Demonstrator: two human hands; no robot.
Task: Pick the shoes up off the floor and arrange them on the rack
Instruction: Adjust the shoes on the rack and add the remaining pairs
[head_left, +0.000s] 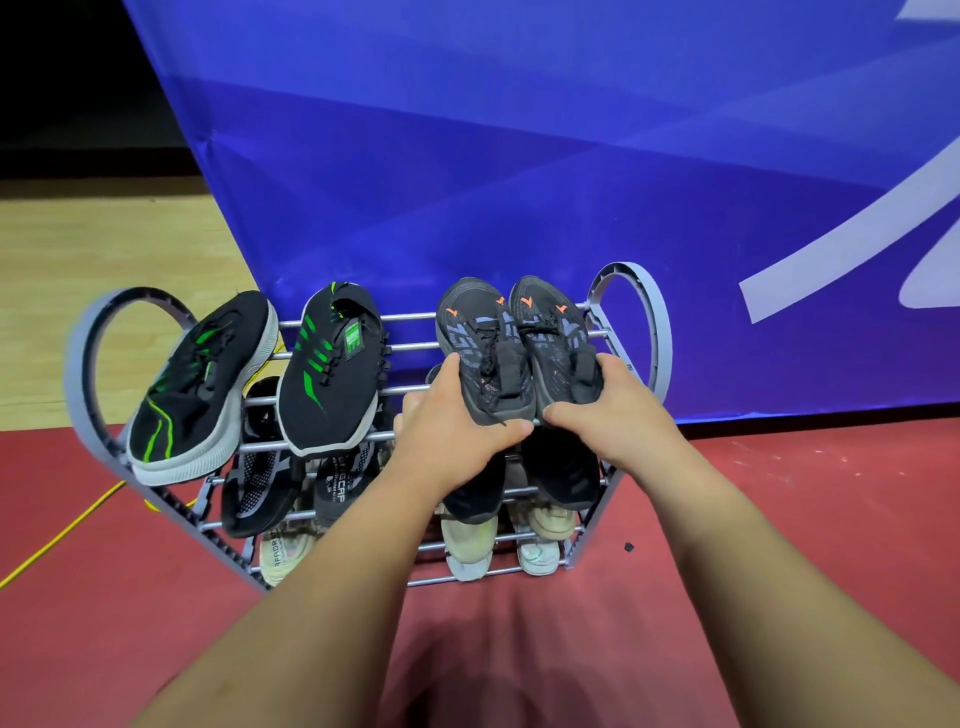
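Head view of a grey tubular shoe rack (415, 315) standing on a red sports floor (779, 519), with its back close to a blue banner (519, 156) that carries pale graphic strokes; beyond the red surface, at upper left, lies a strip of light wooden flooring (104, 249), and the room behind it is dark. A yellow cable (57, 540) runs across the red floor to the rack's left foot. The left hand (457, 436) grips the heel of the left dark grey running shoe (478, 332), thumb curled under it; the right hand (618, 415) grips the heel of the right dark grey running shoe (550, 322) in the same way. Both shoes, marked with orange, sit side by side and touching over the right half of the top tier, toes toward the banner; whether their soles rest on the rails cannot be told. On the left half of that tier lie two black shoes with green stripes (332, 374); black shoes (260, 483) occupy the middle tier; pale sneakers (467, 545) occupy the bottom tier.
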